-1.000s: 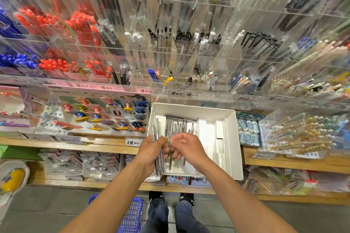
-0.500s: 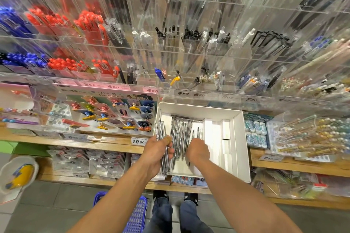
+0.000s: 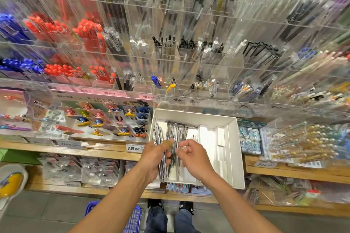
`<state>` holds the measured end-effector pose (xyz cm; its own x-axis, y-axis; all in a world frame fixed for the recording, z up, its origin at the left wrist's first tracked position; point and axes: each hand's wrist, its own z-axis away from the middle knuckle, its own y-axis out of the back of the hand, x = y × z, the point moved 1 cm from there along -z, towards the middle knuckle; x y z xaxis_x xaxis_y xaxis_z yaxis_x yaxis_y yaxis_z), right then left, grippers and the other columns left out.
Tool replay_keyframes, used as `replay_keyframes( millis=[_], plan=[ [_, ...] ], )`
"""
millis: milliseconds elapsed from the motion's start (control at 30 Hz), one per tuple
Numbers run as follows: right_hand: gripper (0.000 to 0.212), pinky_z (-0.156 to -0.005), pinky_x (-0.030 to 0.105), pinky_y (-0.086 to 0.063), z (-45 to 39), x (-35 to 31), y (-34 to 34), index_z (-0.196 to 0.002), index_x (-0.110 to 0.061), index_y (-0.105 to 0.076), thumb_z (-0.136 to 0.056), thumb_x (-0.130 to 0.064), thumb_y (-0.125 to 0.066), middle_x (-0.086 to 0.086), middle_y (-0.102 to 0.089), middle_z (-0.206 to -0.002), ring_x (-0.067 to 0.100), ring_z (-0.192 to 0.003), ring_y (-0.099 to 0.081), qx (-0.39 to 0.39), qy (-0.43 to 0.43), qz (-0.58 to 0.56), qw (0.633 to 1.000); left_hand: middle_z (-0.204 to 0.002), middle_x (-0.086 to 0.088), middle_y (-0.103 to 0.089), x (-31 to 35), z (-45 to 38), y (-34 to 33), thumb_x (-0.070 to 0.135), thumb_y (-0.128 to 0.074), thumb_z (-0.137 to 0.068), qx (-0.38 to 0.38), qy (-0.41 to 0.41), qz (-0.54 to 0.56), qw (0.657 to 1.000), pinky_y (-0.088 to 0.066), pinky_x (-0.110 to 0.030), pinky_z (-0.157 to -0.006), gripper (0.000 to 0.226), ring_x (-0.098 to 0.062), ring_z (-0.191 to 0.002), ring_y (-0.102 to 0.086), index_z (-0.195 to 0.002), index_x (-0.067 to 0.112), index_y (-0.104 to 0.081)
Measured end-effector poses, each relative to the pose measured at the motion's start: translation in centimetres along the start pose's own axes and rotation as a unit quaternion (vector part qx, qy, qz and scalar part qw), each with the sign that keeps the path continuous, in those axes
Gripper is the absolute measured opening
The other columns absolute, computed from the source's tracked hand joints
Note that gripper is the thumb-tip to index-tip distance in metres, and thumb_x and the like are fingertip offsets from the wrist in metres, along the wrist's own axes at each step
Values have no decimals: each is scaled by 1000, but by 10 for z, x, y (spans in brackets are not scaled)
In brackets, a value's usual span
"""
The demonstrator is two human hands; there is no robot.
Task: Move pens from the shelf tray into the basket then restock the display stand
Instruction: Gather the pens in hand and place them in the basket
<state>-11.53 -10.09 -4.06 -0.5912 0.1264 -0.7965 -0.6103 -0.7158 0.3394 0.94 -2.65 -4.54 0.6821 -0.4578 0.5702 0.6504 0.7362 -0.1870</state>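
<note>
Pens of clear-and-silver make lie in the left part of the white tray, which sits on the wooden shelf below the acrylic display stand; a bundle of them stands gathered in the left hand at the tray's left wall, the fingers wrapped around it with the thumb on top; the right hand, just right of the bundle over the tray's middle, has its fingertips curled as if pinching one or two more pens, though whether it truly grasps any I cannot tell; by my reading the step in hand is collecting pens out of the tray, the transfer not yet made; the next move calls for adding the loose ones to the bundle without spilling it, then lowering the lot into the blue basket on the floor below the tray's near left corner; readable writing: price tags "12.90" left of the tray, "4.90" and "7.90" on the strip above it, and "TASTE OF" on the clip card to the tray's left; no brand is legible.
</note>
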Motion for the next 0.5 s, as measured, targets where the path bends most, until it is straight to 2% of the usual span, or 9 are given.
replay_keyframes(
  millis=[67,100,133,167,200,267,333,400,500],
  plan=[
    [8,-55,12,-45,9,-7,-6,-94,-31,-59,-90,-33,-66,-9,-69,-69,3,-55,-62,-30,34,-7,999,-132,-21,-59,1,-1,-2,30,-85,-70,-23,3,21,1000,-54,-41,-83,101,-30,-109,-63,-150,3,-30],
    [8,-55,11,-46,10,-9,-9,-92,-30,-61,-89,-34,-67,-11,-69,-67,2,-54,-62,-39,45,-7,998,-135,-24,-56,2,0,-3,31,-86,-64,-29,3,29,999,-52,-46,-95,107,-35,-118,-59,-150,3,-29],
    [9,-56,12,-47,10,-10,-10,-89,-28,-64,-88,-36,-68,-10,-69,-67,3,-54,-63,-46,49,-16,998,-133,-25,-57,3,1,-3,27,-86,-64,-28,4,34,999,-50,-49,-98,105,-37,-118,-60,-150,2,-29],
    [12,-57,15,-50,9,-9,-10,-87,-26,-66,-87,-37,-69,-9,-70,-69,5,-54,-64,-47,46,-33,997,-126,-25,-63,3,1,-2,19,-83,-70,-20,5,39,999,-55,-48,-91,94,-35,-108,-66,-147,1,-32],
    [14,-59,19,-52,4,-6,-9,-86,-25,-68,-86,-39,-70,-8,-72,-73,6,-55,-64,-37,37,-44,998,-114,-22,-68,3,1,-1,11,-78,-78,-8,3,45,999,-59,-43,-75,79,-31,-92,-71,-144,-1,-36],
    [15,-65,26,-54,-9,5,-4,-84,-25,-71,-86,-39,-69,-8,-73,-79,8,-63,-67,26,-4,-11,1000,-91,-14,-70,4,3,0,6,-69,-88,3,5,43,999,-53,-32,-51,56,-21,-64,-65,-137,-2,-44],
    [19,-67,25,-52,-26,20,0,-79,-16,-73,-87,-32,-66,-2,-72,-82,15,-74,-68,82,-66,116,988,-84,-10,-65,3,3,2,6,-68,-89,7,7,38,999,-49,-29,-48,51,-16,-58,-58,-134,-3,-47],
    [28,-50,21,-41,-37,34,0,-66,-10,-59,-88,-27,-63,2,-60,-66,16,-59,-58,71,-117,246,960,-84,-9,-64,4,4,2,6,-69,-89,9,9,31,999,-49,-29,-49,56,-16,-59,-58,-138,-3,-44],
    [31,-42,21,-32,-44,44,-7,-64,-16,-44,-89,-21,-62,-2,-52,-65,11,-51,-45,51,-149,351,923,-80,-8,-61,3,5,2,7,-70,-88,6,4,31,999,-49,-28,-49,62,-16,-60,-57,-141,-4,-40]
  ],
)
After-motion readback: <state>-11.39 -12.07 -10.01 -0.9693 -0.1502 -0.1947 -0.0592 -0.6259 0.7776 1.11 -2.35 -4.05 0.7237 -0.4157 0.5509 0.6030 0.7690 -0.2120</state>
